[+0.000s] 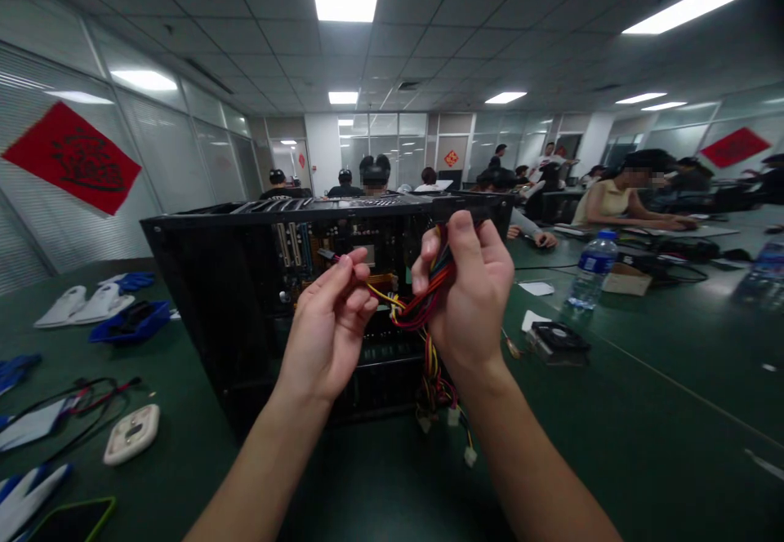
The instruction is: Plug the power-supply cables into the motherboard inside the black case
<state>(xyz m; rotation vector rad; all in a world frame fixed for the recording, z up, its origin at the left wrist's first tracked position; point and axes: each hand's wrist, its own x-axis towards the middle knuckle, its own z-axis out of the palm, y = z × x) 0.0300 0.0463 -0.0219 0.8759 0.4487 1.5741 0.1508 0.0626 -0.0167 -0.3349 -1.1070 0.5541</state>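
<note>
An open black computer case (202,305) lies on its side edge in front of me, its motherboard (383,236) showing inside. My right hand (469,289) is closed round a bundle of power cables (429,293) in red, yellow, black and orange. Between thumb and fingertips, my left hand (334,313) pinches a thin cable with a small dark connector (327,255) at its end. Yellow wire runs from those fingertips to the bundle. Below the right hand, more cables hang down with white plugs (470,455) over the case's front edge.
Left on the green table are a blue tray (131,322), white-and-blue gloves (86,305), loose cables (91,403), a pale square object (131,434) and a green-edged phone (73,520). To the right stand a water bottle (593,271) and a hard drive-like block (557,342). People sit beyond.
</note>
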